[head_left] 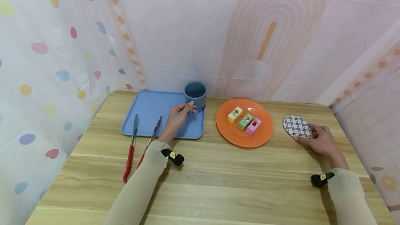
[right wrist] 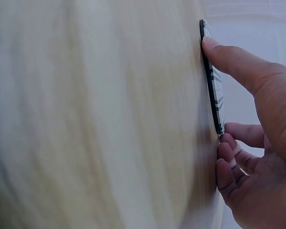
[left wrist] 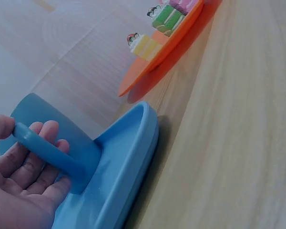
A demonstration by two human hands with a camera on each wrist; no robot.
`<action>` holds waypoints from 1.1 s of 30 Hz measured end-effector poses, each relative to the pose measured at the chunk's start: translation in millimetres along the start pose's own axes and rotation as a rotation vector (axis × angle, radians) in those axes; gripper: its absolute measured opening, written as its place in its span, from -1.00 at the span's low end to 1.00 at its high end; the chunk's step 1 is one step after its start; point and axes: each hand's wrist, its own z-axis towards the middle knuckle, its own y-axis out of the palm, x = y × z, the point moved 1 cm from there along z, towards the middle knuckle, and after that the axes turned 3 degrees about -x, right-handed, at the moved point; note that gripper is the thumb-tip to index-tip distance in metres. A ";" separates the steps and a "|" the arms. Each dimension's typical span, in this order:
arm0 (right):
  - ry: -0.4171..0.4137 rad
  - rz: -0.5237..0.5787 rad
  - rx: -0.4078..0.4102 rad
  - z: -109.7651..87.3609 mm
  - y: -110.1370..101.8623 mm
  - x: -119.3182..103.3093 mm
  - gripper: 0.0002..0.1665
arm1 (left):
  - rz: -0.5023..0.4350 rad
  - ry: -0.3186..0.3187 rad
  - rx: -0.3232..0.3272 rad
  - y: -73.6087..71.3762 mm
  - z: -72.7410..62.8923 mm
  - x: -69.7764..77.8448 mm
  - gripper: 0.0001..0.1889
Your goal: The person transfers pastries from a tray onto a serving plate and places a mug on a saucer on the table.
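Note:
A blue mug (head_left: pixel 197 89) stands upright at the back right corner of a blue tray (head_left: pixel 159 110). My left hand (head_left: pixel 176 120) holds its handle (left wrist: pixel 50 150), the thumb at the handle's top and the fingers curled through behind it. At the right side lies a round coaster (head_left: pixel 296 126) with a black-and-white plaid top and a dark edge. My right hand (head_left: pixel 322 141) grips that coaster by its rim between thumb (right wrist: pixel 236 59) and fingers. It appears flat at table level in the head view; whether it is slightly raised I cannot tell.
Between the hands sits an orange plate (head_left: pixel 223 131) bearing yellow (head_left: pixel 235 115), green (head_left: pixel 245 122) and pink (head_left: pixel 253 126) toy cake slices. Red-handled tongs (head_left: pixel 130 155) lie spread, tips over the tray's front edge, near my left forearm. A patterned cloth (head_left: pixel 175 44) hangs behind the wooden table (head_left: pixel 225 183).

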 end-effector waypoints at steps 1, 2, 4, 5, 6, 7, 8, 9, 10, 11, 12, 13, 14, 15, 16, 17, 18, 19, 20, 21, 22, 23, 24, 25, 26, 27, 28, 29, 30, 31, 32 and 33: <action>0.002 0.003 -0.001 0.2 0.2 0.3 0.30 | 0.009 -0.005 -0.005 0.1 -0.1 0.2 -0.50; 0.004 0.008 -0.001 0.2 0.4 0.5 0.30 | 0.013 -0.009 -0.012 0.3 -0.5 0.6 -0.49; 0.006 0.015 -0.003 0.5 0.8 0.7 0.29 | 0.024 -0.011 -0.028 0.5 -0.7 1.4 -0.48; 0.007 0.019 -0.006 0.8 1.1 0.7 0.29 | 0.024 -0.009 -0.034 0.5 -0.9 1.9 -0.48; 0.009 0.024 -0.007 0.9 1.2 0.4 0.29 | 0.024 -0.005 -0.039 0.7 -1.1 2.6 -0.48; 0.010 0.029 -0.009 1.1 1.2 0.4 0.29 | 0.023 -0.001 -0.043 0.9 -1.1 2.9 -0.48; 0.011 0.033 -0.010 1.0 1.2 0.2 0.29 | 0.021 0.003 -0.047 1.3 -1.3 3.2 -0.49; 0.013 0.037 -0.012 1.0 1.1 0.0 0.29 | 0.020 0.007 -0.050 1.8 -1.3 3.3 -0.49; 0.015 0.042 -0.014 0.8 1.0 0.0 0.29 | 0.019 0.010 -0.052 2.5 -1.6 3.5 -0.50; 0.016 0.043 -0.011 0.9 1.0 0.1 0.29 | 0.018 0.012 -0.051 3.3 -1.9 3.5 -0.51; 0.017 0.047 -0.009 0.7 1.1 0.1 0.30 | 0.020 0.016 -0.050 4.2 -2.0 3.4 -0.51; 0.018 0.046 -0.009 0.7 1.0 0.3 0.30 | 0.021 0.018 -0.047 5.0 -2.0 3.0 -0.52; 0.019 0.045 -0.008 0.2 0.8 0.4 0.30 | 0.017 0.023 -0.042 6.3 -2.1 2.8 -0.52; 0.020 0.046 -0.008 -0.2 0.8 0.6 0.30 | 0.015 0.027 -0.038 7.4 -2.4 2.9 -0.53; 0.019 0.046 -0.008 -0.5 0.8 0.7 0.30 | 0.011 0.032 -0.032 8.5 -2.7 2.9 -0.53; 0.017 0.046 -0.008 -0.7 1.0 0.6 0.30 | 0.009 0.037 -0.027 9.4 -2.9 2.7 -0.54; 0.018 0.050 -0.010 -1.1 1.0 0.4 0.30 | 0.006 0.044 -0.022 10.2 -3.2 2.7 -0.55; 0.016 0.049 -0.009 -1.3 1.0 -0.3 0.30 | -0.001 0.049 -0.014 10.7 -3.5 2.5 -0.56; 0.014 0.051 -0.009 -1.5 1.2 -1.0 0.30 | -0.009 0.055 -0.007 11.2 -3.9 2.5 -0.57; 0.013 0.054 -0.008 -1.5 1.5 -1.2 0.29 | -0.013 0.059 0.000 11.6 -4.2 2.5 -0.57; 0.011 0.058 -0.007 -1.5 1.8 -1.4 0.29 | -0.020 0.063 0.012 12.0 -4.3 2.3 -0.58; 0.010 0.060 -0.007 -1.6 2.1 -1.7 0.29 | -0.024 0.066 0.023 12.4 -4.5 2.1 -0.58; 0.010 0.063 -0.006 -1.8 2.2 -2.0 0.29 | -0.028 0.070 0.034 12.8 -4.5 1.9 -0.58; 0.011 0.065 -0.005 -1.9 2.3 -2.3 0.30 | -0.031 0.073 0.043 13.0 -4.5 1.4 -0.58; 0.011 0.068 -0.004 -2.1 2.3 -2.5 0.30 | -0.028 0.075 0.051 13.2 -4.4 0.6 -0.58; 0.012 0.070 -0.002 -2.1 2.4 -2.6 0.29 | -0.029 0.080 0.060 13.3 -4.2 0.1 -0.59; 0.012 0.070 -0.001 -2.3 2.3 -2.7 0.29 | -0.032 0.084 0.069 13.4 -4.0 -0.3 -0.59; 0.013 0.069 0.001 -2.4 2.2 -2.9 0.29 | -0.033 0.088 0.073 13.4 -3.7 -0.9 -0.60; 0.013 0.068 0.003 -2.5 2.1 -3.0 0.29 | -0.035 0.092 0.076 13.3 -3.4 -1.5 -0.60; 0.012 0.067 0.006 -2.7 2.0 -3.2 0.28 | -0.035 0.095 0.077 13.1 -3.3 -2.0 -0.61; 0.012 0.065 0.009 -2.8 1.8 -3.4 0.28 | -0.039 0.098 0.077 12.8 -3.3 -2.1 -0.61; 0.012 0.064 0.012 -2.9 1.6 -3.6 0.28 | -0.046 0.100 0.075 12.6 -3.5 -1.8 -0.61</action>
